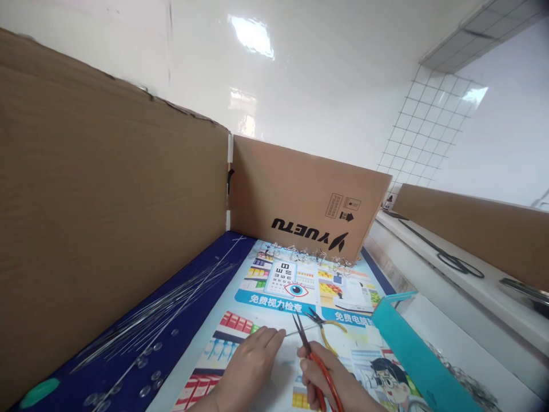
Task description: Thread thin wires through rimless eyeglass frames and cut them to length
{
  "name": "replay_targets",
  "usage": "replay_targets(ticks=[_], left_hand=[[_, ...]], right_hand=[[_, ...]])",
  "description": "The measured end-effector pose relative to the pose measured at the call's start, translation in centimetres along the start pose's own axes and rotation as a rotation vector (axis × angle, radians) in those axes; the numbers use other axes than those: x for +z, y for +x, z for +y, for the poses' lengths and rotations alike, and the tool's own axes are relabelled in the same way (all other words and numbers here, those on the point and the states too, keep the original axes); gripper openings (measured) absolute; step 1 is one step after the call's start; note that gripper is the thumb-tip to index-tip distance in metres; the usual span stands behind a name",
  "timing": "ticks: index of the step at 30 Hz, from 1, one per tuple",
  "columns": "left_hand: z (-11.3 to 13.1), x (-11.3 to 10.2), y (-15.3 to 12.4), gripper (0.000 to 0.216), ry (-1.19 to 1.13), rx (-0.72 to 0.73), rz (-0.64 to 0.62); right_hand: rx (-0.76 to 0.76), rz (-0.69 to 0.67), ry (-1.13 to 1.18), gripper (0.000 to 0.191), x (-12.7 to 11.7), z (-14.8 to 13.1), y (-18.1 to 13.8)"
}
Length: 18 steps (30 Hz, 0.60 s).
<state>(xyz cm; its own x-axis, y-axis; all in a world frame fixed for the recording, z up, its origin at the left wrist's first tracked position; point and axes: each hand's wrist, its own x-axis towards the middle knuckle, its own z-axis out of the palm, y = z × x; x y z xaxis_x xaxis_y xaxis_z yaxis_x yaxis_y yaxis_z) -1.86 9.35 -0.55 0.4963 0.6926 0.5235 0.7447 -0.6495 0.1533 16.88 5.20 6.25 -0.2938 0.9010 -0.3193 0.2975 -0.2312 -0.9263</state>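
Observation:
My left hand (255,357) is closed, its thumb and fingertips pinching a short thin metal wire (294,332) that points right. My right hand (328,375) is wrapped round the orange-red handles of long-nose pliers (303,335). Their dark, slim jaws point up and away, crossing close to the wire; whether they touch it I cannot tell. Just beyond, yellow-handled pliers (332,329) lie on the printed sheet (281,366). On the left, a bundle of long thin wires (171,309) rests on the dark blue surface, with several clear round beads (143,361) nearer me.
Cardboard panels stand along the left (107,200) and the back (300,189). Small clear twisted pieces (309,254) line the back panel's foot. At right, a teal-and-white box (403,337) holds a heap of wire pieces (461,377). A green object (40,392) lies bottom left.

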Motion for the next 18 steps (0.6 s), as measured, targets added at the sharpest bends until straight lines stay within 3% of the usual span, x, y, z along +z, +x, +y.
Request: replay_targets(ticks=[9,14,18], left_hand=[[0.5,-1.0,0.4,0.037,-0.001,-0.058,-0.087],[0.7,-1.3,0.8,0.032,-0.013,-0.095,-0.143],[1.0,-1.5,0.9,0.029,-0.009,-0.122,-0.180]], right_hand=[[0.014,-0.034,-0.057,0.022,-0.5,1.3,0.7],[0.009,-0.042,-0.032,0.022,-0.7,2.2,1.3],[0.088,-0.024,0.048,0.026,-0.2,1.6,1.4]])
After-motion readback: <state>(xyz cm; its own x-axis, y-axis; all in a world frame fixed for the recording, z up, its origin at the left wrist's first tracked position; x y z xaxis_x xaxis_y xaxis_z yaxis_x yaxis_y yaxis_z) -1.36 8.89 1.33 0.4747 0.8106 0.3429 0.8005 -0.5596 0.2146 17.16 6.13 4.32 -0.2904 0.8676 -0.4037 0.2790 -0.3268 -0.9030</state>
